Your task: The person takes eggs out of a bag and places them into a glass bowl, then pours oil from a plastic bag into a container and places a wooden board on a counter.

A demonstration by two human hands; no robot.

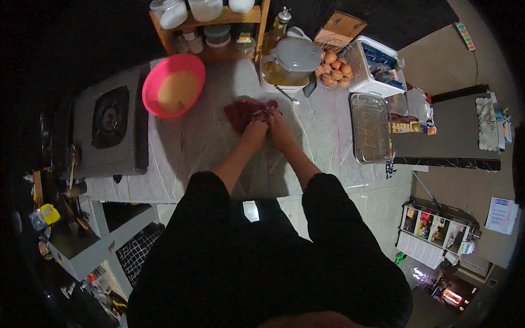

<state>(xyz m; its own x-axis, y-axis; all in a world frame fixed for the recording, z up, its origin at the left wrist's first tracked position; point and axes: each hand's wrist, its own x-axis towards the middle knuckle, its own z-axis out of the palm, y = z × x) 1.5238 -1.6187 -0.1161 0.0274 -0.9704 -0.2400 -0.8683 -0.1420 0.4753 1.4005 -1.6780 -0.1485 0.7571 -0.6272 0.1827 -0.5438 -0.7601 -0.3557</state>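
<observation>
A dark red cloth lies crumpled on the marble-patterned countertop, straight ahead of me. My left hand is closed on its near edge. Right beside it, my right hand grips the bunched right end, fingers pointing away from me. The two hands nearly touch, and their fingertips are partly hidden in the folds. To the left stands a bright pink plastic basin with a pale tan content, its exact nature unclear.
A gas stove sits at the left. Behind are a wooden shelf with jars, a lidded plastic container and a wire basket of eggs. At right are a white plastic bin and a rectangular glass baking dish.
</observation>
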